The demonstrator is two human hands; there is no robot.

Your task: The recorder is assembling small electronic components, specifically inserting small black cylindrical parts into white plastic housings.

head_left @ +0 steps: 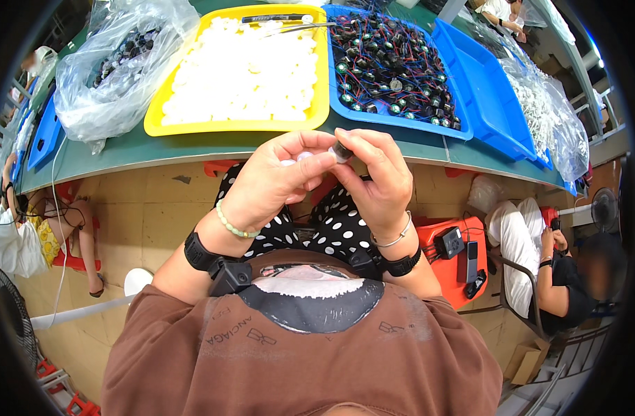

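Observation:
In front of my chest, my left hand (pixel 279 173) and my right hand (pixel 380 173) meet at a small black cylindrical part (pixel 342 151). My right fingertips pinch its dark body. My left thumb and finger press a small white cap (pixel 335 155) against its end. More white pieces (pixel 303 157) sit in the curled fingers of my left hand. Just beyond lies a yellow tray (pixel 151 123) heaped with small white pieces, overexposed. Beside it, a blue tray (pixel 463 133) holds many black parts with red and blue wires.
Tweezers (pixel 303 28) lie across the yellow tray. A clear bag (pixel 89 104) of dark parts is at left. Another blue tray (pixel 498 104) and a bag of white parts (pixel 550 114) are at right. A red stool (pixel 446 277) holds black devices. Co-workers sit on both sides.

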